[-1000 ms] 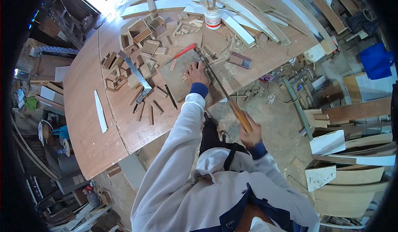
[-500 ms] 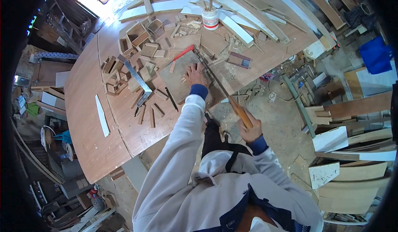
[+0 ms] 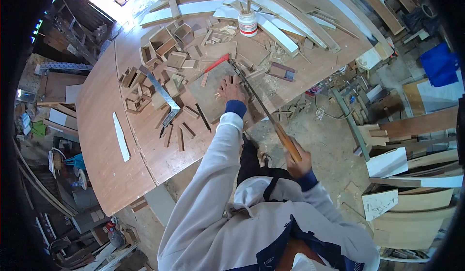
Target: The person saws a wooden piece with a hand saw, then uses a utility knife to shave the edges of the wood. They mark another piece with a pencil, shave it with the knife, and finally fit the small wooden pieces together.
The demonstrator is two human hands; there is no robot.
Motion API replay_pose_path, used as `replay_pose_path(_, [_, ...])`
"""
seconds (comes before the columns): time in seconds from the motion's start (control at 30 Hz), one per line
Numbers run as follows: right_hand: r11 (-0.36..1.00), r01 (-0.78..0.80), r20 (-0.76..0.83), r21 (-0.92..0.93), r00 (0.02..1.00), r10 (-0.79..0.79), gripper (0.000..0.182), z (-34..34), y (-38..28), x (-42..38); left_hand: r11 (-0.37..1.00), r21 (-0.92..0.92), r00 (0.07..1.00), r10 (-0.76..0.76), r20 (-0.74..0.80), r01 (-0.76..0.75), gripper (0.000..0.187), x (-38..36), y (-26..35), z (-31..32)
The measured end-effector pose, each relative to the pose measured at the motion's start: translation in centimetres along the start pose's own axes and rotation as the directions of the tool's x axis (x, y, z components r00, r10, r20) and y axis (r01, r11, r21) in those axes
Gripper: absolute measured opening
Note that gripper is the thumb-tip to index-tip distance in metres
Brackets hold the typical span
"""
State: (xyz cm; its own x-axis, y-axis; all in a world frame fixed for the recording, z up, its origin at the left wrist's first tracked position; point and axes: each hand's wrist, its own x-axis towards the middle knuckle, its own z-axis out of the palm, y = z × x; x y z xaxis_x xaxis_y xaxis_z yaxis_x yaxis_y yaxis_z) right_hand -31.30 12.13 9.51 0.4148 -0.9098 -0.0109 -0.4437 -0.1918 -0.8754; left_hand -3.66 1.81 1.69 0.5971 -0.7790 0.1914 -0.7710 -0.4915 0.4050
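Note:
My left hand (image 3: 233, 88) lies on a flat grey-brown board (image 3: 206, 89) at the table's near edge, its fingers spread. Small pale wood bits show beside its thumb; whatever is under the palm is hidden. My right hand (image 3: 299, 161) is closed around the wooden handle (image 3: 286, 143) of a long, thin saw. The saw's dark blade (image 3: 257, 100) slants up and left, passing close to the right side of my left hand. Beyond the board's far edge is a red piece (image 3: 216, 63). A short wood strip (image 3: 204, 80) rests on the board.
On the table (image 3: 99, 159) are small wooden boxes (image 3: 163, 42), a metal square (image 3: 163, 91), a dark pencil-like stick (image 3: 203, 117), loose wood blocks and a white jar (image 3: 247, 24). Long strips (image 3: 278, 31) lie at the back. Boards (image 3: 411, 203) and scraps cover the right floor.
My right hand and the saw handle have moved slightly down and right. My left hand stays on the board; the whole table view has shifted a little right.

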Motion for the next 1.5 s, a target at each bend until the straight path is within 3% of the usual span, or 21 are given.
replay_pose_path(0.1, [0.990, -0.126, 0.040, 0.055, 0.991, 0.124, 0.042, -2.2, -0.1, -3.9, 0.999, 0.023, 1.000, -0.023, -0.011, 0.023, 0.040, 0.2, 0.1, -0.1])
replay_pose_path(0.13, [0.998, -0.057, 0.024, 0.023, 0.998, 0.056, 0.040, -2.1, -0.1, -3.9, 1.000, 0.022, 1.000, -0.019, -0.011, 0.019, 0.040, 0.1, 0.1, -0.3])
replay_pose_path(0.3, [0.997, 0.003, -0.032, 0.079, 0.999, 0.000, 0.037, 1.5, 1.7, 1.6, 1.000, 0.025, 1.000, 0.001, 0.016, -0.002, 0.038, -0.1, 0.2, -0.8])
replay_pose_path(0.37, [0.991, 0.016, -0.032, 0.131, 0.999, -0.011, 0.035, 1.5, 2.0, 1.7, 0.999, 0.048, 0.996, 0.025, -0.080, -0.021, 0.037, 0.4, -0.6, 1.0])
replay_pose_path(0.43, [0.996, 0.027, -0.013, -0.079, 1.000, -0.028, 0.040, -0.5, 1.3, -0.9, 0.999, 0.035, 0.998, 0.023, -0.054, -0.021, 0.036, 0.0, 0.1, -0.1])
replay_pose_path(0.57, [0.999, 0.030, -0.026, 0.020, 0.999, -0.029, 0.040, -1.5, 1.2, -3.3, 1.000, 0.002, 0.999, 0.001, -0.053, -0.001, 0.035, 0.2, 0.3, -0.3])
replay_pose_path(0.77, [0.995, 0.010, -0.005, 0.101, 1.000, -0.009, 0.041, 0.5, 1.8, 1.4, 0.998, 0.066, 0.996, 0.026, -0.082, -0.020, 0.039, 0.7, -0.8, 1.2])
replay_pose_path(0.8, [1.000, 0.005, 0.007, 0.027, 1.000, -0.005, 0.040, 0.0, 2.2, 0.3, 0.998, 0.065, 0.997, 0.021, -0.067, -0.017, 0.039, 0.0, -0.7, 1.1])
replay_pose_path(0.97, [0.996, 0.054, -0.050, 0.071, 0.997, -0.051, 0.040, -1.4, 0.1, -3.1, 0.999, 0.048, 0.999, -0.018, 0.035, 0.016, 0.044, 0.3, 0.5, -1.0])
replay_pose_path(1.03, [0.996, -0.063, 0.013, -0.069, 0.998, 0.064, 0.040, -0.9, -0.5, -0.8, 0.998, 0.069, 1.000, 0.003, 0.021, -0.005, 0.045, 0.4, 0.2, -0.4])
replay_pose_path(1.17, [0.998, 0.027, 0.019, 0.058, 0.999, -0.028, 0.040, 0.8, 0.1, 1.7, 0.997, 0.083, 0.999, 0.001, 0.043, -0.005, 0.046, 0.2, 0.3, -1.0])
replay_pose_path(1.23, [0.980, 0.087, -0.007, -0.179, 0.996, -0.089, 0.040, -0.2, 1.3, -1.0, 0.995, 0.096, 0.999, -0.012, 0.049, 0.007, 0.046, 0.1, 0.3, -0.6])
replay_pose_path(1.27, [0.979, 0.092, -0.006, -0.181, 0.996, -0.094, 0.040, -0.7, 1.6, -2.2, 0.994, 0.110, 0.999, -0.021, 0.041, 0.016, 0.047, 0.5, 0.2, -0.4])
replay_pose_path(1.33, [0.979, -0.163, 0.019, 0.126, 0.987, 0.162, 0.038, -1.7, 0.9, -4.2, 0.993, 0.114, 0.999, -0.028, 0.044, 0.023, 0.047, 0.6, 0.1, -0.2])
replay_pose_path(1.37, [0.978, -0.164, 0.015, 0.128, 0.986, 0.164, 0.038, -1.5, 0.9, -4.0, 0.993, 0.119, 0.998, -0.025, 0.049, 0.019, 0.047, 0.6, 0.1, -0.1])
replay_pose_path(1.43, [0.998, 0.028, -0.039, -0.049, 0.999, -0.030, 0.038, -0.7, 0.0, -1.7, 0.993, 0.116, 0.999, -0.009, 0.044, 0.004, 0.046, 0.7, 0.0, 0.0])
replay_pose_path(1.5, [0.999, 0.039, -0.038, 0.020, 0.999, -0.039, 0.038, 1.1, 0.3, 1.7, 0.992, 0.123, 0.999, -0.002, 0.035, -0.002, 0.045, 0.3, -0.3, 0.3])
